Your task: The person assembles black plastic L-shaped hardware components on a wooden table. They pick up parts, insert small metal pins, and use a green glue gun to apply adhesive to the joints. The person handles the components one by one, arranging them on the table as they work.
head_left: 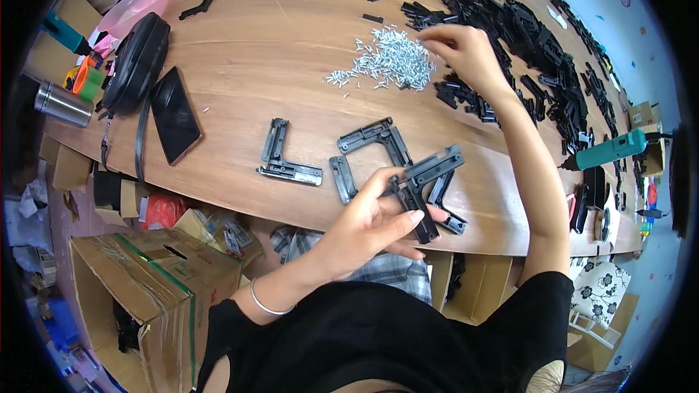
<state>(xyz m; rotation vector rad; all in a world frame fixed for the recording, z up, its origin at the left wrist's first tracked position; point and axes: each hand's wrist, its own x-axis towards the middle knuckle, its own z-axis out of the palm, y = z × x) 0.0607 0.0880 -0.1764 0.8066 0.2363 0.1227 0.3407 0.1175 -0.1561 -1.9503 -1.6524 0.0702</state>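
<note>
The wooden table [291,44] carries a screw pile [386,65], black L-brackets [287,156], a phone [175,113], and heaped black parts [524,36].

Bench [291,44] brown woodgrain. Corner brackets [426,182] black. Screw pile [389,65] silver. Power tool [611,149] teal. Bag [138,4] pink. Phone [175,114] black.

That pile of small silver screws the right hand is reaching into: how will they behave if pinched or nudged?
The screws look tiny, hard and light, so the pile probably spreads if nudged; strays already lie at its edge. The right hand would likely need a fingertip pinch.
</note>
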